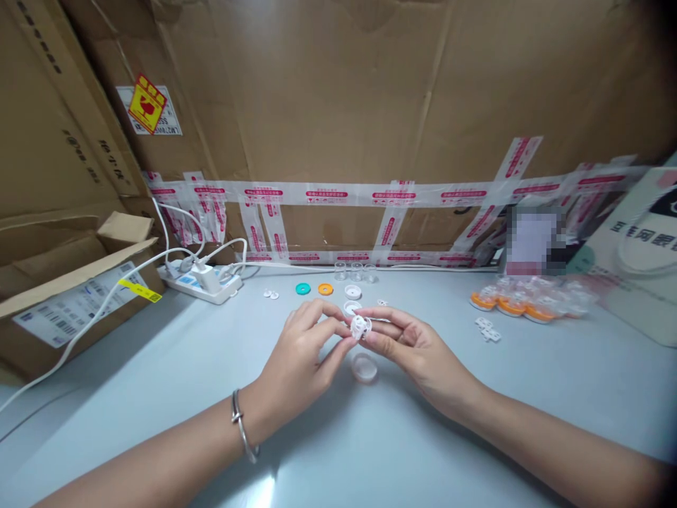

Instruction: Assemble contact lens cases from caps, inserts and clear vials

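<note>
Between my two hands, above the table, is a small white plastic part (360, 327) with holes in it. My left hand (312, 347) pinches it from the left with thumb and fingertips. From the other side my right hand (411, 347) grips it between thumb and fingers. Just below my fingers a clear round cup (364, 368) rests on the table. Beyond the hands lie a white ring-shaped cap (352, 291), an orange cap (325, 289) and a teal cap (303, 288). Another white cap (350, 307) is partly hidden behind my fingers.
Several clear cylinders (355, 271) stand at the back by a large cardboard box (328, 92). A power strip (206, 286) with white cables and an open carton (79, 282) are left. White flat pieces (487, 329) and bagged orange-rimmed containers (513, 305) lie right. Small white discs (271, 294) sit back left.
</note>
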Motion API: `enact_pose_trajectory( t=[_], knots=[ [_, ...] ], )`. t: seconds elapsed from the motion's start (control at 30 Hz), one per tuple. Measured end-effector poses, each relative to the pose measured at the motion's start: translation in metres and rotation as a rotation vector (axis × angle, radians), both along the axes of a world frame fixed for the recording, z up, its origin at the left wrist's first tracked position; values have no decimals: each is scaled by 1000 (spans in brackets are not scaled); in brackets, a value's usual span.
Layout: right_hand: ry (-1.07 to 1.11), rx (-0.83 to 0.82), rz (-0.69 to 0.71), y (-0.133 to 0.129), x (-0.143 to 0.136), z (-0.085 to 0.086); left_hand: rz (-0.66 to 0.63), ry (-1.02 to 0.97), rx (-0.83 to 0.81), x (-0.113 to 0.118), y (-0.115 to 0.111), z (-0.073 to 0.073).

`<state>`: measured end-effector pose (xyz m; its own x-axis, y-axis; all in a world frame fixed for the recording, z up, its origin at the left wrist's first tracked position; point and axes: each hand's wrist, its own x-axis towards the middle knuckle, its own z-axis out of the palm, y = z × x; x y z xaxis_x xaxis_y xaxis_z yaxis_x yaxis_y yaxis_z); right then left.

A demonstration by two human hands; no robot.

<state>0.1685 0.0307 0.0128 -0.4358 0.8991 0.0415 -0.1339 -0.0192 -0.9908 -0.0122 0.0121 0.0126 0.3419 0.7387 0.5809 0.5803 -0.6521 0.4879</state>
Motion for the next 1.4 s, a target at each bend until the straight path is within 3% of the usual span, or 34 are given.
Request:
enact_pose_trajectory(
  t=[0.57, 1.03, 1.23, 1.4],
  knots=[
    [-17, 10, -35, -5, -6, -2, 37, 155, -11, 4, -4, 1],
    [-105, 94, -64, -2, -5, 2, -99, 187, -101, 2, -4, 2],
    [-56, -3, 61, -3, -3, 6, -168, 157, -187, 2, -5, 7],
    [-13, -87, 56, -4, -3, 4, -195, 78, -292, 3, -8, 11]
  ],
)
